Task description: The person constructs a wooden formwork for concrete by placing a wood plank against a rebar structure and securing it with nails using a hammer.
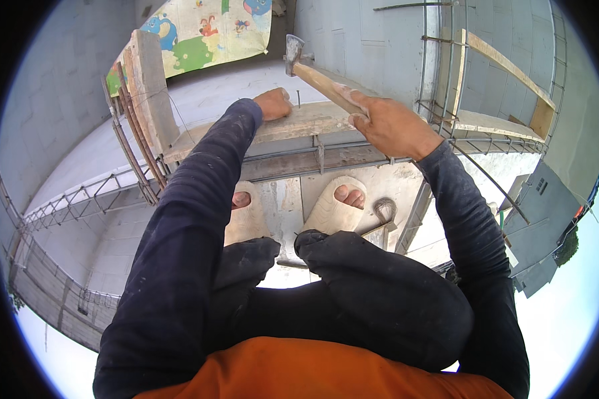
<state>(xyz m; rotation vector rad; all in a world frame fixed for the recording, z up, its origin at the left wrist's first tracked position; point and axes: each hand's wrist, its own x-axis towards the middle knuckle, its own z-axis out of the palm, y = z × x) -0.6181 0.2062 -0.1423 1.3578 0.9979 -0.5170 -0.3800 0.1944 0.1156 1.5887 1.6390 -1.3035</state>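
Observation:
My right hand [393, 126] is wrapped round the wooden handle of a hammer [326, 86]. Its worn metal head points up and away, raised above a wooden plank [273, 130]. Over the same plank, my left hand [273, 104] is closed in a fist, and whatever its fingers may hold is hidden. Just right of that fist a thin nail [298, 98] stands upright at the board, apart from the hand. The hammer head is beyond the nail, not touching it.
Pale slippers [333, 206] are on my feet on a narrow board. Beside the right foot lies a metal hook-like tool [384, 211]. Steel rebar [130, 126] rises at the left beside an upright board [150, 86]. A wooden frame [506, 53] is at the right. A cartoon-printed sheet [206, 40] lies beyond.

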